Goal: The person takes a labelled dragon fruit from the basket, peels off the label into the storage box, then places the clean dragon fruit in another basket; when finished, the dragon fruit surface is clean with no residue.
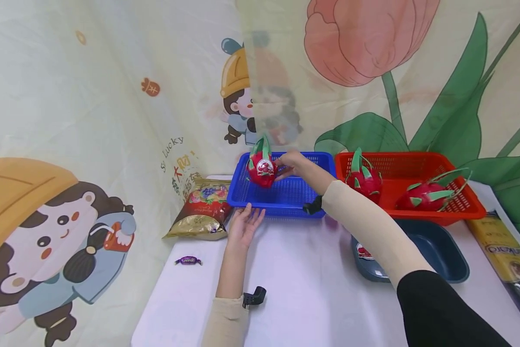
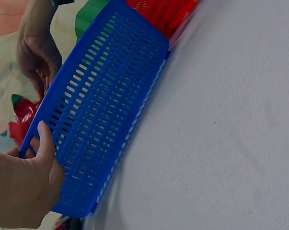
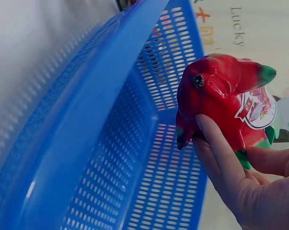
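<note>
My right hand grips a red dragon fruit with green-tipped scales and a round white sticker, thumb on one side and fingers on the other. In the head view this fruit appears over the left part of a blue perforated basket. The left hand is palm up at the basket's front left, its spread fingers touching the wall below the rim in the left wrist view. To the right, two more dragon fruits, one upright and one on its side, are in a red basket.
A dark blue-green tub with a sticker stands before the red basket. Left of the blue basket lies a gold and red candy bag, with a purple wrapped candy nearer. A yellow packet lies at the right edge. Printed curtains hang behind.
</note>
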Available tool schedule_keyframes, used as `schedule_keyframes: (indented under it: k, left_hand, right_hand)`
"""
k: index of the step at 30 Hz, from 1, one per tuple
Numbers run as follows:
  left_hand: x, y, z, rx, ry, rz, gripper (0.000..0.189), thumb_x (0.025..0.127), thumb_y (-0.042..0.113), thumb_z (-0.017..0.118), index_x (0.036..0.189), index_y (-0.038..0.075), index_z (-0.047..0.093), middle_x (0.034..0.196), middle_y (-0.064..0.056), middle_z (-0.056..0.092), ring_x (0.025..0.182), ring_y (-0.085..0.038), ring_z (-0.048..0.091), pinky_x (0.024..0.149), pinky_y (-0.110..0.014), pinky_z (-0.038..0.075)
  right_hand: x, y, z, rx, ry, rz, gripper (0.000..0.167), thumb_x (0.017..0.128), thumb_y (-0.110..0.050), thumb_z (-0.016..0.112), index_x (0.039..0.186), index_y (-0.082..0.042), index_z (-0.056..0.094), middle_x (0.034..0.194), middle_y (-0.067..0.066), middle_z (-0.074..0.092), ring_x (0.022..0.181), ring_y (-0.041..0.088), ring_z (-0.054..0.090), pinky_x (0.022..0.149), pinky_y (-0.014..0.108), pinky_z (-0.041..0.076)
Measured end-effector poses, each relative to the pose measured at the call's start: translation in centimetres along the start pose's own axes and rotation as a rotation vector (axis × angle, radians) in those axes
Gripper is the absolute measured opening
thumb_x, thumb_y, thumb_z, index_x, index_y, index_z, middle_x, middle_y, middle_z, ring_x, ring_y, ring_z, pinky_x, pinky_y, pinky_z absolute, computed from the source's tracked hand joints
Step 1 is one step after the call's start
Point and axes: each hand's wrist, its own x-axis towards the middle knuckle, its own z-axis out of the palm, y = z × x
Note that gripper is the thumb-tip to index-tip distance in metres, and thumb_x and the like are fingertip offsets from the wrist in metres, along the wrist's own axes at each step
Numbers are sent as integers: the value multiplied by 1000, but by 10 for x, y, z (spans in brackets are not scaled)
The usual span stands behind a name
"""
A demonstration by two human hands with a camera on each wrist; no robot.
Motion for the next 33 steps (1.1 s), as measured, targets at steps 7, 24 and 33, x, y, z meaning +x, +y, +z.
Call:
schedule_keyframes:
  k: [7,24,33]
  left_hand:
    - [1,-4,-3,-11,0,8,19,106,0,54,123,2,47,125,-15,49,130,-33,47,98,-45,60]
    - [1,-3,2,-8,15,26,18,105,4,59,119,2,48,130,-18,50,118,-29,55,99,-45,59]
    - [1,-4,1,-17,8,22,21,105,2,58,124,1,47,128,-17,51,115,-27,56,100,-45,59]
  right_hand:
    - [-25,3,-13,6,-28,-63,33,106,5,48,137,16,53,144,29,53,126,55,58,95,58,58]
    - [-97,4,-50,-2,-99,-129,43,108,-2,51,149,12,46,151,26,49,130,50,57,92,57,58]
    - [-132,20,-69,-46,-78,-147,42,108,-6,53,148,8,51,148,26,52,128,48,60,96,58,56]
